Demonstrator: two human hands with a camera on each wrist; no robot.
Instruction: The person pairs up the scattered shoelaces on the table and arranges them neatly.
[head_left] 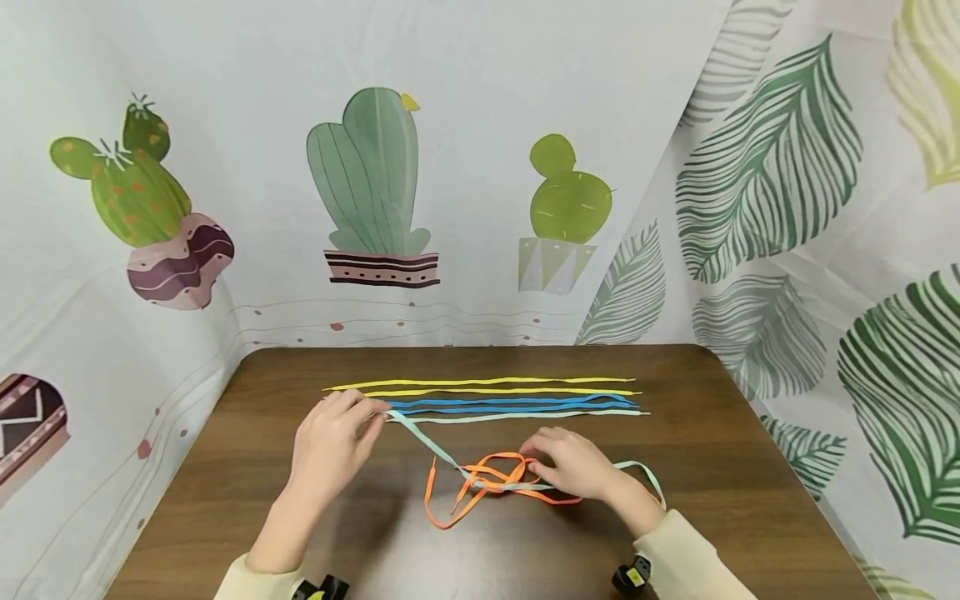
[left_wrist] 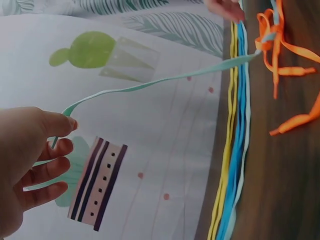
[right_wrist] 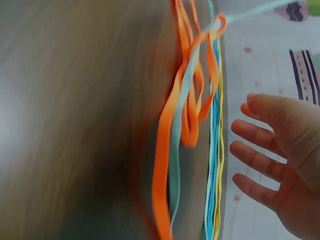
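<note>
My left hand point(head_left: 333, 437) pinches one end of a mint shoelace point(left_wrist: 150, 86) between thumb and index finger, raised above the table. From there the lace slants down, stretched, into a loose tangle of orange shoelace point(head_left: 441, 525) near the table's middle. It passes through the orange loops, and its other part curves out beyond my right wrist. Right beside the tangle is my right hand point(head_left: 577, 462). Its fingers are spread and relaxed with nothing between them in the right wrist view, apart from the orange lace point(right_wrist: 161, 180).
Behind the tangle, several laces lie straight in parallel across the wooden table point(head_left: 247, 450): yellow laces point(head_left: 487, 382), blue laces point(head_left: 510, 402) and another mint lace point(head_left: 517, 416). A printed cloth point(head_left: 480, 83) with cacti and leaves hangs behind the table.
</note>
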